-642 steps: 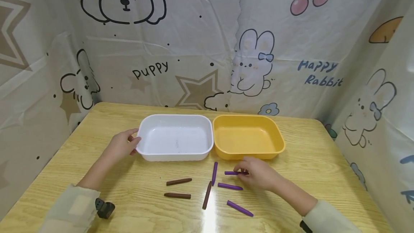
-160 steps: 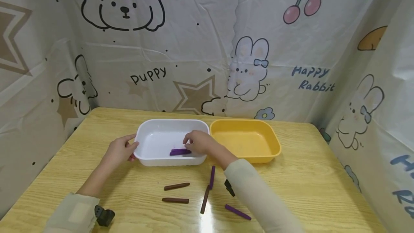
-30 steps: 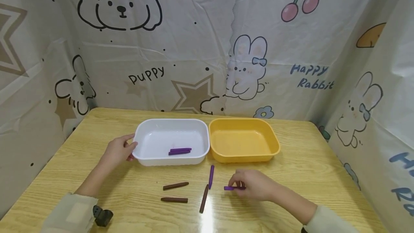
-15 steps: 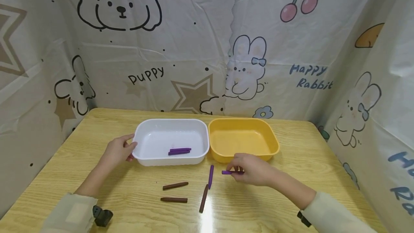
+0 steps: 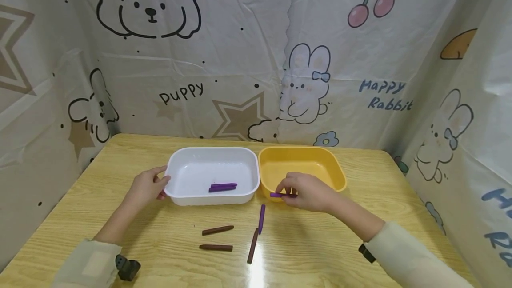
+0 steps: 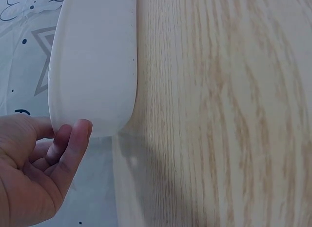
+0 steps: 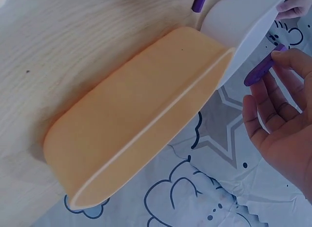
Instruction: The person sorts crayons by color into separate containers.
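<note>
In the head view my right hand (image 5: 306, 192) pinches a purple crayon (image 5: 277, 195) between thumb and fingers, above the front rim of the yellow tray (image 5: 336, 186). The right wrist view shows this crayon (image 7: 261, 70) held clear of both trays. My left hand (image 5: 146, 186) holds the left end of the white tray (image 5: 212, 199), thumb and fingers at its rim. Two purple crayons (image 5: 222, 187) lie side by side inside the white tray. Another purple crayon (image 5: 262, 219) is on the table, its lower tip near a brown crayon (image 5: 252, 246).
Two more brown crayons, an upper one (image 5: 218, 230) and a lower one (image 5: 216, 247), lie on the wooden table (image 5: 168, 252) before the white tray. The trays stand side by side. A printed cloth (image 5: 240, 57) hangs behind the table and along its sides.
Earlier, two purple crayons now in the white tray lay on the table. Over the last second my right hand has carried another purple crayon up and slightly left; the left hand stays put.
</note>
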The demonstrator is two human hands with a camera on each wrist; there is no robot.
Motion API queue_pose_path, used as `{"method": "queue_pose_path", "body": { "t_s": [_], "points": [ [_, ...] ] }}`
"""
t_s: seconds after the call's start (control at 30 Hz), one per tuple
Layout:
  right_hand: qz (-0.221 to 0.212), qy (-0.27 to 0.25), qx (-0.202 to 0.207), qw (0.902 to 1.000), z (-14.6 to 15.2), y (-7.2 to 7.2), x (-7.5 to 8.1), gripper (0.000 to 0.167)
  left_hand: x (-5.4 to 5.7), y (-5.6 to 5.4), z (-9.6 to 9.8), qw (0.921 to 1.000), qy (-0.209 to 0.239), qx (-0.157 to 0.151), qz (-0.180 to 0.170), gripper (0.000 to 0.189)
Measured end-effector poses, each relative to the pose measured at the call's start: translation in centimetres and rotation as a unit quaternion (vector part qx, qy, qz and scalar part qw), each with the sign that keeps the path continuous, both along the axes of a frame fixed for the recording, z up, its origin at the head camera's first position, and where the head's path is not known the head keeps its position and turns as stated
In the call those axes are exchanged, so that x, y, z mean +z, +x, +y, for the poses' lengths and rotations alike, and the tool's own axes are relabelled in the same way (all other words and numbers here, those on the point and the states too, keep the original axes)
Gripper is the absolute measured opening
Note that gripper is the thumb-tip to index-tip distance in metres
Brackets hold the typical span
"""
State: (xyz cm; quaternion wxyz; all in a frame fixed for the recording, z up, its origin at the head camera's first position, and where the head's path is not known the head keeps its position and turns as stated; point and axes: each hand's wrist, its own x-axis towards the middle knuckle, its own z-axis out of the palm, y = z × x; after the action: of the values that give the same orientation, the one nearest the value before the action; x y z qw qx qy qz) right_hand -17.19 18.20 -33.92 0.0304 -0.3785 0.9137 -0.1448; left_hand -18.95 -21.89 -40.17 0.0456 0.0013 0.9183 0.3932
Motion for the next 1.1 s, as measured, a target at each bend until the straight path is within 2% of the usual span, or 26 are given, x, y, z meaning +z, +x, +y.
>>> {"method": "queue_pose_path", "body": {
  "t_s": [0.33,0.6,1.1],
  "points": [
    [-0.007,0.003,-0.010,0.9999,-1.8,-1.4,0.9,0.011,0.1,0.1,0.1,1.0000,0.006,0.002,-0.002,0.051],
    [-0.015,0.016,-0.021,0.9995,-3.1,-2.3,1.0,0.011,0.1,0.1,0.1,1.0000,0.006,0.001,0.000,0.051],
    [0.020,0.020,0.030,0.9991,-6.1,-4.2,0.8,0.011,0.0,0.0,0.0,1.0000,0.004,0.001,0.005,0.051]
  ]
}}
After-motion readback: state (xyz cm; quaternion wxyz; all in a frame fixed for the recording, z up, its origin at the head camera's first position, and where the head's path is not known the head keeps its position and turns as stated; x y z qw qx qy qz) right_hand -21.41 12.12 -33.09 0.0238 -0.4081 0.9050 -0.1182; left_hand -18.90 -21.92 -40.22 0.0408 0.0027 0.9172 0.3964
